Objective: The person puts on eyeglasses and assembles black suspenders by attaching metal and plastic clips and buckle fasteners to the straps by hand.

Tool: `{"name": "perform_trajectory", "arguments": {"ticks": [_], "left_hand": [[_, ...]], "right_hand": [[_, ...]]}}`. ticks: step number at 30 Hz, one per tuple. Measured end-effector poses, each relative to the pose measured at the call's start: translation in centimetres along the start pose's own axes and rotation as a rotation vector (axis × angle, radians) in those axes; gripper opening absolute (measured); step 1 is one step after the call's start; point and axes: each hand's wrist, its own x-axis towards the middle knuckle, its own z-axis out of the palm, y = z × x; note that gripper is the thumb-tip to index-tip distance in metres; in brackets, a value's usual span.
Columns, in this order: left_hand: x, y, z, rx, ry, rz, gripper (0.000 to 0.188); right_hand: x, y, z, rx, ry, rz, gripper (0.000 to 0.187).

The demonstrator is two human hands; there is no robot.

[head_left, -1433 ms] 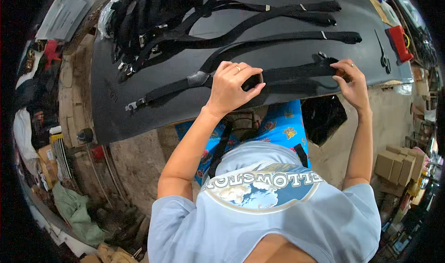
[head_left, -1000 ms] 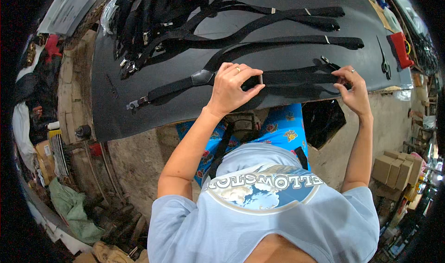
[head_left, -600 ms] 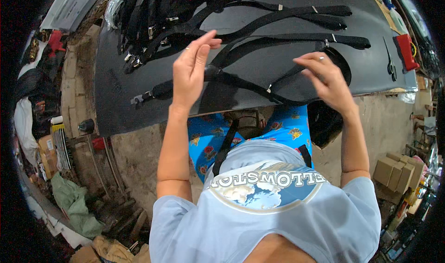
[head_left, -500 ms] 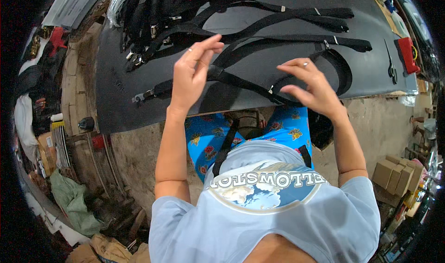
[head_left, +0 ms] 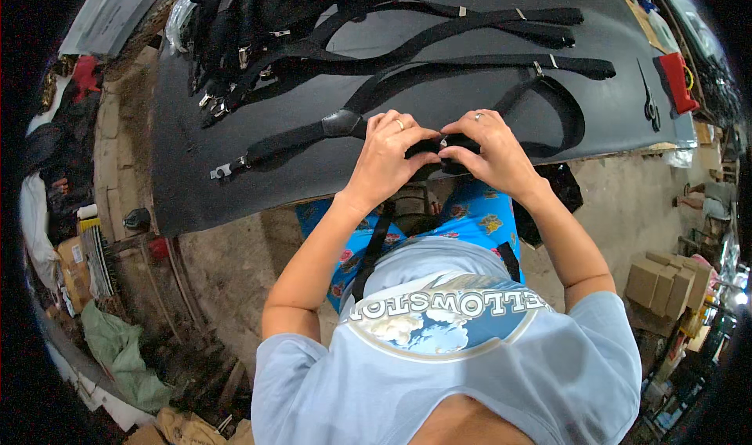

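A pair of black elastic suspenders [head_left: 290,142] lies across the near part of the dark table. Its dark joining patch [head_left: 341,123] sits left of my hands, and a metal clip [head_left: 227,168] ends the strap at the far left. My left hand [head_left: 389,157] and my right hand [head_left: 492,153] meet over one strap near the table's front edge. Both pinch it between thumb and fingers, on either side of a small shiny metal piece [head_left: 443,142]. From there the strap loops round to the right, where a metal slider [head_left: 538,70] shows. My fingers partly hide the pinched part.
More black suspenders [head_left: 439,44] lie farther back, with a dense pile of straps and clips [head_left: 243,45] at the back left. Black scissors [head_left: 650,104] and a red object [head_left: 675,83] rest at the right. Cardboard boxes [head_left: 660,287] stand on the floor at right.
My hands were raised and apart with nothing held; they have come down and together, and now pinch the suspender strap at the small metal piece.
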Motion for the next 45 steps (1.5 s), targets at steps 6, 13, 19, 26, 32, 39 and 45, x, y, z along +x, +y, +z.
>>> {"name": "perform_trajectory", "arguments": {"ticks": [6, 13, 19, 26, 32, 39, 45], "left_hand": [[0.8, 0.4, 1.1, -0.057, 0.109, 0.042, 0.02], [0.9, 0.5, 1.2, -0.03, 0.158, 0.024, 0.016], [0.7, 0.8, 2.2, 0.041, 0.266, 0.007, 0.018], [1.1, 1.9, 1.4, -0.029, 0.167, 0.004, 0.017], [1.4, 1.7, 1.5, -0.122, 0.149, 0.005, 0.018], [1.7, 1.5, 1.7, -0.154, 0.127, -0.082, 0.016], [2.1, 1.5, 0.3, -0.369, 0.061, -0.327, 0.019]], "right_hand": [[-0.5, 0.5, 0.4, 0.044, 0.074, 0.05, 0.018], [-0.4, 0.1, 2.5, 0.02, 0.213, 0.008, 0.01], [-0.4, -0.9, 4.6, -0.105, 0.417, 0.066, 0.01], [0.3, 1.4, -0.4, 0.087, 0.076, -0.012, 0.014], [2.4, 10.9, -11.8, -0.242, -0.099, 0.047, 0.044], [1.9, 15.2, -13.0, -0.196, -0.3, 0.035, 0.032], [-1.0, 14.3, -15.2, 0.089, -0.247, 0.215, 0.016]]}}
